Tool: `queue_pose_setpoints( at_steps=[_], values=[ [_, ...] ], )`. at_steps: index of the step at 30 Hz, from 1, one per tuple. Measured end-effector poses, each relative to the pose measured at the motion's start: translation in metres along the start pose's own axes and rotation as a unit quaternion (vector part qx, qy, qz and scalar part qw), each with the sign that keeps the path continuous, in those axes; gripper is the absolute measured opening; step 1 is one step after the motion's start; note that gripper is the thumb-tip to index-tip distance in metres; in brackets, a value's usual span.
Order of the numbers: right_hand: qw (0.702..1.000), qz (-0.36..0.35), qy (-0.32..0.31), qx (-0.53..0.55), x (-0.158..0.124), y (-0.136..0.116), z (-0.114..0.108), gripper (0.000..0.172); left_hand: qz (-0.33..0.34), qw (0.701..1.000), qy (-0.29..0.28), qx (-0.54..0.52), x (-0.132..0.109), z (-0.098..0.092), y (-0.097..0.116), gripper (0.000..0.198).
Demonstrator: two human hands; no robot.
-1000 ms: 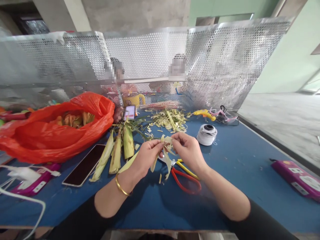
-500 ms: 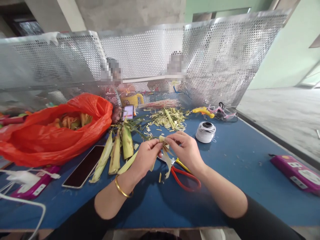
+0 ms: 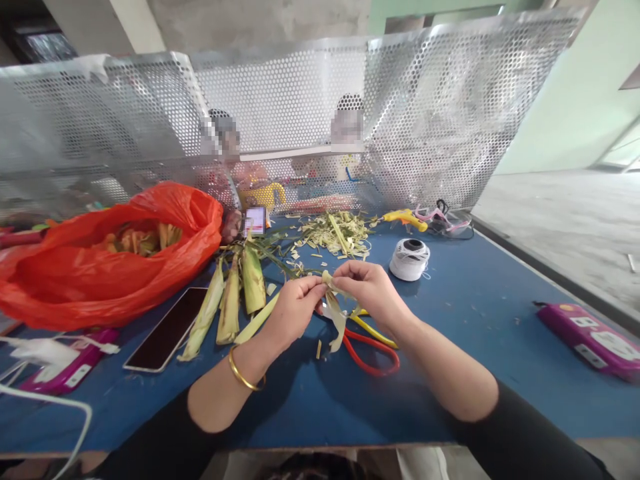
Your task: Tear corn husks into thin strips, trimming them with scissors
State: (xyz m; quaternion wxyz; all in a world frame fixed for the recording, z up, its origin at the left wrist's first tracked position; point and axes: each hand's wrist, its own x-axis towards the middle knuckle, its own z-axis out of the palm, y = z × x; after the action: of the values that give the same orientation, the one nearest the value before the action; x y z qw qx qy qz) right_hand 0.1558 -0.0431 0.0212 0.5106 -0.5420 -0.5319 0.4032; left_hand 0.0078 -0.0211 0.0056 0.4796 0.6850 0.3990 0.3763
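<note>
Between my fingertips is a pale, folded piece of corn husk, its loose strips hanging down. My left hand, with a gold bangle at the wrist, pinches it from the left. From the right, the thumb and fingers of my right hand pinch it near its top. Below lie scissors with red and yellow handles, their blades partly behind the husk. Several husk-covered corn ears lie left of my hands. Beyond my hands is a heap of husk shreds.
A red plastic bag holding husks stands at the left, near a phone and a purple power strip. White thread, a yellow glue gun and another power strip are right. A perforated metal screen rises behind; people sit beyond.
Both hands stay pinched on the corn husk, with the right hand's fingers slightly shifted. The hanging strips have swung a little, showing more of the yellow scissor handle. The view has tilted slightly.
</note>
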Motion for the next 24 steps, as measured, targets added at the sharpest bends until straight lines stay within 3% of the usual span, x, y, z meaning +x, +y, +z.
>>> queue_pose_setpoints(
  at_steps=[11, 18, 24],
  values=[
    [0.999, 0.009, -0.031, 0.012, 0.004, 0.001, -0.005, 0.013, 0.028, 0.995, -0.053, 0.079, -0.001, -0.009, 0.004, 0.027],
    [0.985, 0.074, -0.094, 0.121, 0.002, -0.004, -0.007, 0.017, -0.016, 0.996, -0.088, 0.010, -0.002, -0.008, 0.013, 0.027],
    [0.994, 0.024, -0.077, 0.080, 0.003, -0.002, -0.003, 0.014, -0.044, 0.997, -0.057, -0.037, -0.002, -0.006, 0.012, 0.017]
  ],
)
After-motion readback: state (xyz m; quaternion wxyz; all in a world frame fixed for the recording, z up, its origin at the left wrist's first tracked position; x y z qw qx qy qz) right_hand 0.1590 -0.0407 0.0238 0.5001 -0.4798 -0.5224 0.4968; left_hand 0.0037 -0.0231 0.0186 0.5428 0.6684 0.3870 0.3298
